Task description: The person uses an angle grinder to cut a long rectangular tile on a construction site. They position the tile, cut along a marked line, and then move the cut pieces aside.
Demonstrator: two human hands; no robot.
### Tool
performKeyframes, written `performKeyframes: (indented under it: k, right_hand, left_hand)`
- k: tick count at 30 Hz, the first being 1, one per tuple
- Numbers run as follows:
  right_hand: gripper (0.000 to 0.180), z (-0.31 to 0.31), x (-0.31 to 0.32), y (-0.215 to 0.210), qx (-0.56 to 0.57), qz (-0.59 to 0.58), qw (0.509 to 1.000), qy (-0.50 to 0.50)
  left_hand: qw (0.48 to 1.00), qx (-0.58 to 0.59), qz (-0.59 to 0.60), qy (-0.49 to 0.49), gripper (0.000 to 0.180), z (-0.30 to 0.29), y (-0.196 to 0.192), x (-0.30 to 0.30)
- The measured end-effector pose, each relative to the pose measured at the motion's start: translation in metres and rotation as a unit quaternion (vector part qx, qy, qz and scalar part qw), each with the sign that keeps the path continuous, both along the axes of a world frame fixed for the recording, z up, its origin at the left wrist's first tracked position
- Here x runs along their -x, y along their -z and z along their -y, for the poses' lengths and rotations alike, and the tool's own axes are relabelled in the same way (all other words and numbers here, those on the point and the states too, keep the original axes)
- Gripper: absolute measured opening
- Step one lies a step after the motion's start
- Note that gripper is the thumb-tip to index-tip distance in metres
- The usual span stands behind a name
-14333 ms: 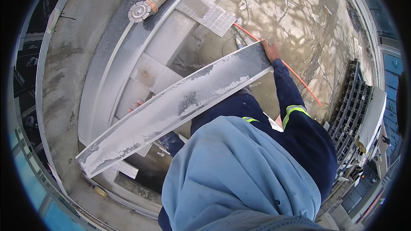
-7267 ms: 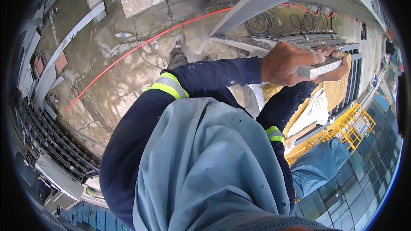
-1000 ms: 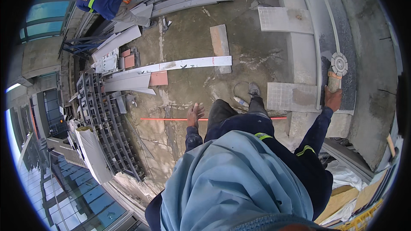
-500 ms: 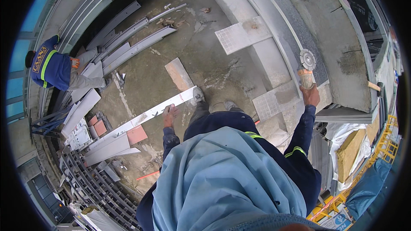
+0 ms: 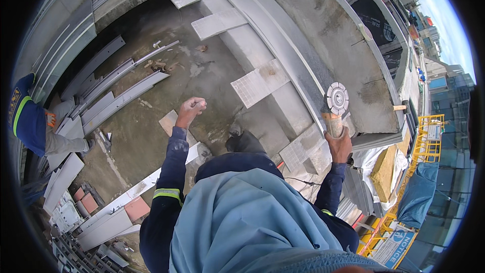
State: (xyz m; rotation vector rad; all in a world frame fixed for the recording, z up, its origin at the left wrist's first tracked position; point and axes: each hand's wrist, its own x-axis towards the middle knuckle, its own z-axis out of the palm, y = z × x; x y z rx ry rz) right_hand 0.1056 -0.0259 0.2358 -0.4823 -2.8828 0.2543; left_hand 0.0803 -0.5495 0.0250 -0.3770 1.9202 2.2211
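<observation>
Damp concrete floor (image 5: 134, 151) lies under scattered strips, with a low curved concrete wall (image 5: 370, 103) along the right. Beside that wall, the dusty orange grinder (image 5: 332, 120) appears over the near end of a long grey panel (image 5: 265, 28), its segmented disc (image 5: 337, 98) facing up; whether it rests there is unclear. Good handling, I judge, calls for a firm hold behind the disc, steady footing and the other hand well clear. The right hand (image 5: 339, 145) wraps its fingers around the body. The left hand (image 5: 190, 112) hangs apart, fingers partly curled; I cannot tell whether they pinch anything small.
</observation>
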Motion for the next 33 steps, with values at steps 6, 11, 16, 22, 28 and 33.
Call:
performKeyframes:
  k: [6, 11, 16, 22, 28, 33]
  right_hand:
    - [0.063, -0.025, 0.049, 0.075, -0.008, 0.008, 0.998, 0.054]
    - [0.060, -0.065, 0.058, 0.114, 0.006, 0.008, 0.995, 0.101]
    - [0.054, -0.110, 0.067, 0.075, -0.044, -0.043, 0.992, 0.110]
    - [0.059, -0.176, 0.123, -0.031, -0.046, -0.091, 0.980, 0.172]
    - [0.072, -0.246, 0.235, -0.111, -0.077, -0.088, 0.976, 0.186]
    - [0.056, -0.272, 0.317, -0.128, -0.043, -0.111, 0.960, 0.252]
  left_hand:
    - [0.992, -0.120, 0.034, -0.033, 0.040, -0.049, 0.006, 0.061]
    - [0.984, -0.095, 0.112, -0.104, 0.050, -0.017, 0.029, 0.065]
    - [0.960, -0.003, 0.200, -0.193, 0.059, 0.024, 0.053, 0.058]
    - [0.951, -0.003, 0.261, -0.163, 0.057, 0.021, 0.068, 0.083]
    - [0.966, 0.055, 0.244, -0.070, 0.053, -0.008, 0.062, 0.120]
    - [0.965, 0.058, 0.249, -0.059, 0.052, 0.001, 0.072, 0.114]
